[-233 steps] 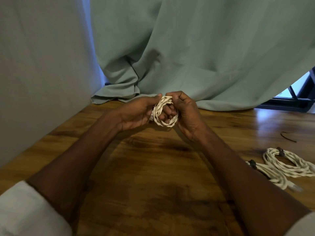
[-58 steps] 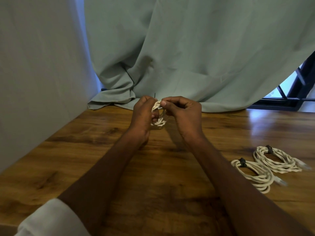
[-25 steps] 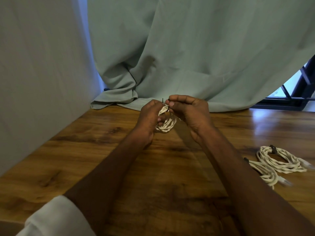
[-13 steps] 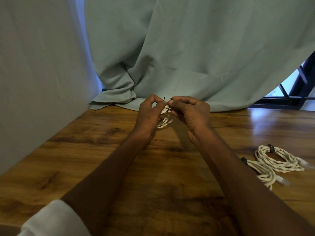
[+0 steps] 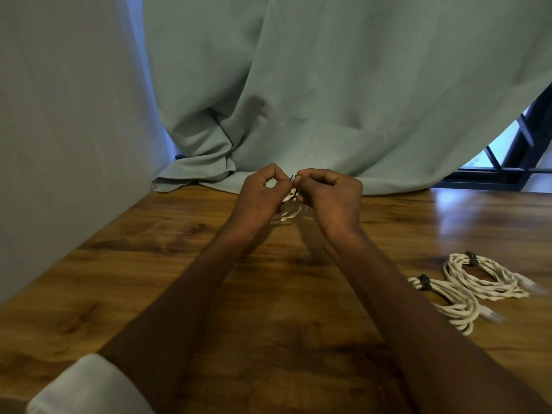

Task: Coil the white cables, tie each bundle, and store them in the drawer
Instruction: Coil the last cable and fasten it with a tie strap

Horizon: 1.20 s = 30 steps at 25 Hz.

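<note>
A small coil of white cable (image 5: 287,213) hangs between my two hands above the far part of the wooden table (image 5: 268,294), mostly hidden by my fingers. My left hand (image 5: 259,198) pinches one end of a thin black tie (image 5: 293,186) at the top of the coil. My right hand (image 5: 330,196) pinches the other end, fingers curled. Two more white cable bundles lie on the table at the right, each bound with a dark tie: one nearer (image 5: 451,303), one farther (image 5: 484,276). No drawer is in view.
A pale green curtain (image 5: 328,100) hangs behind the table and pools on its far edge. A grey wall (image 5: 59,130) borders the table on the left. A dark window frame (image 5: 513,156) shows at the far right.
My hands have stayed at the same spot with the coil. Over the last second both thumbs and forefingers closed on the ends of the black tie at the coil's top.
</note>
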Available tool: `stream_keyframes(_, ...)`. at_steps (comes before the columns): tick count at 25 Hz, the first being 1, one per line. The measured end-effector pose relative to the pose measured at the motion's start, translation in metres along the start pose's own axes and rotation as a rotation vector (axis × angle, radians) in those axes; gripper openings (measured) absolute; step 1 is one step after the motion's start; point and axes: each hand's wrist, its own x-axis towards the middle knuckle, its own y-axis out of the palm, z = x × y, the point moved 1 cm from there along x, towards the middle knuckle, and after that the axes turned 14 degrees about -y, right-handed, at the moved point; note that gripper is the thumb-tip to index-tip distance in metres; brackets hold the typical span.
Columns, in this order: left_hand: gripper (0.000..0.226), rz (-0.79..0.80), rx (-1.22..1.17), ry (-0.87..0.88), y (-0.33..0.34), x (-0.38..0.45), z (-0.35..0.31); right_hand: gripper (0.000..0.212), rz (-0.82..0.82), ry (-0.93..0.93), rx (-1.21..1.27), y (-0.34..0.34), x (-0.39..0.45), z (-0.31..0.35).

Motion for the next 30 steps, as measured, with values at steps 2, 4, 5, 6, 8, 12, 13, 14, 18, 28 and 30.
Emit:
stream_keyframes(2,0.020,0.035,0.045,-0.001,-0.003,-0.001,-0.001,0.012,0.019,-0.024,-0.040,0.000,0.000,0.002)
stream_keyframes(4,0.021,0.055,0.055,0.001,-0.004,-0.002,-0.002,0.012,0.021,-0.042,-0.077,0.001,-0.001,0.003)
stream_keyframes(5,0.022,0.063,0.052,0.003,-0.005,-0.003,-0.002,0.011,0.016,-0.047,-0.092,0.001,-0.002,0.003)
stream_keyframes(6,0.021,0.070,0.057,0.009,-0.005,-0.003,-0.002,0.011,0.012,-0.053,-0.109,0.001,-0.002,0.004)
stream_keyframes(8,0.019,0.079,0.087,0.021,-0.007,-0.002,-0.001,0.011,0.026,-0.075,-0.164,0.002,-0.003,0.005)
stream_keyframes(12,0.018,0.077,0.108,0.017,-0.009,0.000,0.000,0.012,0.031,-0.101,-0.236,0.003,-0.003,0.005)
stream_keyframes(13,0.017,0.074,0.110,0.019,-0.010,0.000,0.000,0.012,0.015,-0.099,-0.233,0.003,-0.003,0.004)
stream_keyframes(14,0.016,0.073,0.108,0.021,-0.010,0.001,0.000,0.013,-0.001,-0.094,-0.224,0.004,-0.004,0.004)
stream_keyframes(18,0.015,0.096,0.145,0.022,-0.013,0.004,0.001,0.013,0.026,-0.121,-0.251,0.005,-0.007,0.004)
stream_keyframes(28,0.014,0.078,0.201,0.044,-0.017,0.009,0.004,0.015,0.098,-0.235,-0.421,0.008,-0.009,0.001)
stream_keyframes(30,0.015,0.069,0.224,0.043,-0.017,0.009,0.005,0.015,0.099,-0.239,-0.429,0.008,-0.008,-0.001)
